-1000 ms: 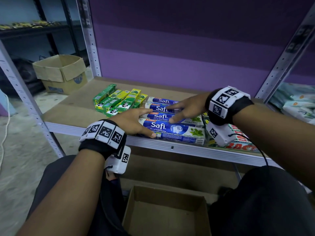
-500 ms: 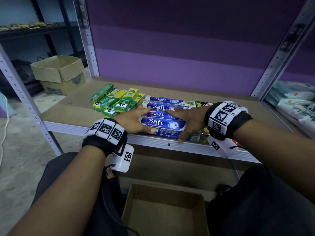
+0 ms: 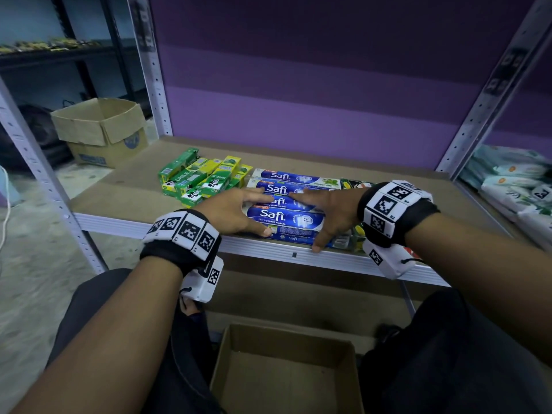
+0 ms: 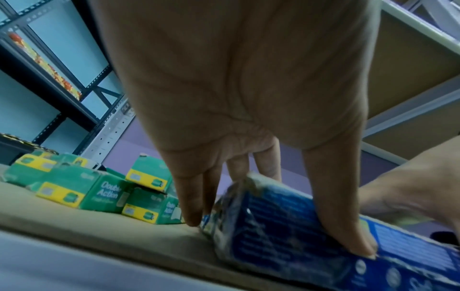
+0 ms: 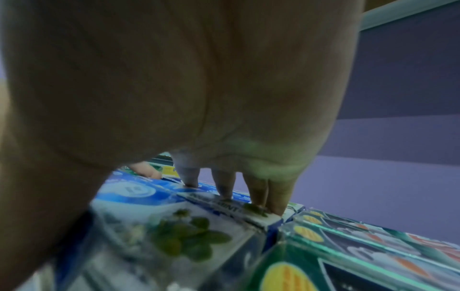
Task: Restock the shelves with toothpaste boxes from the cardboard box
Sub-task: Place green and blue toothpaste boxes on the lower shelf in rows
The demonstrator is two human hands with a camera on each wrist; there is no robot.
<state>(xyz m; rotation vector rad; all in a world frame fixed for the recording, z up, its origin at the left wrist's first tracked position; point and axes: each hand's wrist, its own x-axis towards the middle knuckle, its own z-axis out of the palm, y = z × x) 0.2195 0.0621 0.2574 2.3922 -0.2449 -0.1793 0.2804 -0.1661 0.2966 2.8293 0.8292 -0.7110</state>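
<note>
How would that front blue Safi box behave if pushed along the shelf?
The front blue Safi box is long, flat-sided cardboard, so it would probably slide, not roll. Its left end looks crumpled, so likely light and easily dented. Both the left hand and right hand steady it.

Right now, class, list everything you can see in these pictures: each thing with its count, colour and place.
Safi toothpaste boxes: four showing, blue and white, side by side at the shelf's front, under both hands.
Darlie toothpaste boxes: several, green and yellow, piled left of the Safi boxes.
Dark green boxes: count unclear, right of the Safi boxes.
Shelf: one, brown board, grey metal edge.
Cardboard box: one, brown, open, below the shelf.
Second cardboard box: one, brown, on the floor at left.
Soft packs: several, pale, next bay right.
Left hand: spread over the Safi boxes.
Right hand: likewise.
</note>
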